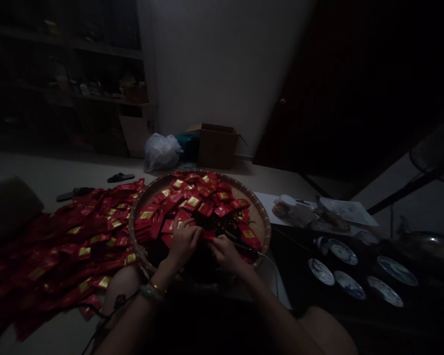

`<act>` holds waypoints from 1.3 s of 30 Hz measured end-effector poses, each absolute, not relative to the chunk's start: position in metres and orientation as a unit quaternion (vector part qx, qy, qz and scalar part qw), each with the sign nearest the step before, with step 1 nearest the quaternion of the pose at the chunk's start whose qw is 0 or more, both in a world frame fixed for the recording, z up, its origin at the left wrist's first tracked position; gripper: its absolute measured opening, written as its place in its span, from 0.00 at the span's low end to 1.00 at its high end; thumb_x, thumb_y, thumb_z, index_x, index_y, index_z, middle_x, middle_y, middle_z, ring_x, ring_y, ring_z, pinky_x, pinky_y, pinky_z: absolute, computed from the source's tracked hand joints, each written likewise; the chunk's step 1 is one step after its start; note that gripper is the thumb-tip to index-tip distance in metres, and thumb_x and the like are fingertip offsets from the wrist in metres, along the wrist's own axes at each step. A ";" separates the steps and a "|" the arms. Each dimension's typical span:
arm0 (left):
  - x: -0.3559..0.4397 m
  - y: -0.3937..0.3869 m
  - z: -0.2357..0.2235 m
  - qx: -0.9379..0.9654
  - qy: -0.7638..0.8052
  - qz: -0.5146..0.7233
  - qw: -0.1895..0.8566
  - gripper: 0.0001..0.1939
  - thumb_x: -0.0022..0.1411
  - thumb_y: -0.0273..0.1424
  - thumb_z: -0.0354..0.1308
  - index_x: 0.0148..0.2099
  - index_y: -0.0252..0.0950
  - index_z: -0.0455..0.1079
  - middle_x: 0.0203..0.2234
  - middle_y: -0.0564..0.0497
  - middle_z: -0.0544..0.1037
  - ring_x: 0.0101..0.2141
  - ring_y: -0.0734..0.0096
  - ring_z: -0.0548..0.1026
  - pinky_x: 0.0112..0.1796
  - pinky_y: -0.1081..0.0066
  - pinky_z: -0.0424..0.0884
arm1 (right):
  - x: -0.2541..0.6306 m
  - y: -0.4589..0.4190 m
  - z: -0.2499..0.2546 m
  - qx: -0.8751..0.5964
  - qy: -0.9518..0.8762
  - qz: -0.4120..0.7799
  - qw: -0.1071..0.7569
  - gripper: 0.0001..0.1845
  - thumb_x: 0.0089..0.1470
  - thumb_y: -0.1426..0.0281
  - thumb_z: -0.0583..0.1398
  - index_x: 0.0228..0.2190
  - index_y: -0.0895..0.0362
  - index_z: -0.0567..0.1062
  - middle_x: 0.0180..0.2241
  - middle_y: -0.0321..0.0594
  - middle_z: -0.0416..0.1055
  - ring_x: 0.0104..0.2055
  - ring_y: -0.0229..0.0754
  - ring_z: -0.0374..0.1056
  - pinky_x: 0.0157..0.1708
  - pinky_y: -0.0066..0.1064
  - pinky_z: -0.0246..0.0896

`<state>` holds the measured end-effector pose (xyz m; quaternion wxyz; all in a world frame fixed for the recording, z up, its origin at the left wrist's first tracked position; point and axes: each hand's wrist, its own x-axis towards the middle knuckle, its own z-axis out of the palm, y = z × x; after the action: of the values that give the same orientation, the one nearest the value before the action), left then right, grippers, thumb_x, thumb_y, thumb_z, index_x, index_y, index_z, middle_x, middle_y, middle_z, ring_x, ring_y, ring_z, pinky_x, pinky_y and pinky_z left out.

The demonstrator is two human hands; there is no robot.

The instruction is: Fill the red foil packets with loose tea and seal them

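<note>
A round woven basket tray (261, 211) sits in front of me, heaped with several small red packets bearing gold labels (192, 201). My left hand (184, 242) and my right hand (226, 252) meet over the near part of the tray. Both have their fingers pinched on one small red packet (208, 235) held between them. A dark slim tool with a cable (244, 245) lies just beyond my right hand. A bracelet shows on my left wrist (152, 291).
A large spread of the same red packets (70, 246) covers the floor to the left. Blue-and-white saucers (342, 251) and a clutter of papers lie to the right. A cardboard box (216, 145), a white plastic bag (162, 152) and sandals (120, 177) sit farther back. The room is dim.
</note>
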<state>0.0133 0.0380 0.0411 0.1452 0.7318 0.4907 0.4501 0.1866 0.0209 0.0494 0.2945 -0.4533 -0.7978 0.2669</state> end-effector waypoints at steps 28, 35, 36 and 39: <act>0.007 0.021 0.018 0.879 0.362 0.309 -0.029 0.10 0.59 0.30 0.55 0.44 0.35 0.69 0.39 0.43 0.76 0.36 0.61 0.71 0.40 0.61 0.67 | 0.178 0.013 0.011 -0.366 -0.353 0.751 0.422 0.26 0.40 0.49 0.64 0.27 0.61 0.75 0.26 0.37 0.71 0.31 0.39 0.65 0.40 0.33 0.58; 0.008 0.019 0.018 0.900 0.316 0.299 -0.021 0.13 0.60 0.33 0.56 0.46 0.32 0.66 0.37 0.43 0.76 0.34 0.62 0.70 0.39 0.63 0.67 | 0.178 0.012 0.017 -0.370 -0.361 0.770 0.374 0.21 0.40 0.55 0.67 0.27 0.61 0.75 0.26 0.36 0.71 0.31 0.38 0.65 0.42 0.33 0.58; 0.008 0.018 0.018 0.901 0.323 0.288 -0.015 0.14 0.60 0.33 0.56 0.47 0.33 0.66 0.37 0.43 0.76 0.35 0.61 0.70 0.39 0.63 0.67 | 0.178 0.012 0.016 -0.372 -0.364 0.770 0.370 0.21 0.40 0.54 0.67 0.27 0.60 0.76 0.26 0.36 0.71 0.32 0.39 0.65 0.43 0.34 0.58; 0.005 0.014 0.019 0.895 0.360 0.262 -0.006 0.22 0.55 0.37 0.60 0.51 0.34 0.65 0.43 0.42 0.75 0.42 0.56 0.69 0.44 0.58 0.63 | 0.178 0.012 0.014 -0.381 -0.376 0.763 0.362 0.22 0.44 0.51 0.63 0.30 0.58 0.76 0.29 0.37 0.73 0.36 0.41 0.67 0.48 0.38 0.57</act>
<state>0.0054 0.0137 0.0186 -0.0057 0.8954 0.3599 0.2619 0.1779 0.0122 0.0139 0.3616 -0.3811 -0.3759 0.7634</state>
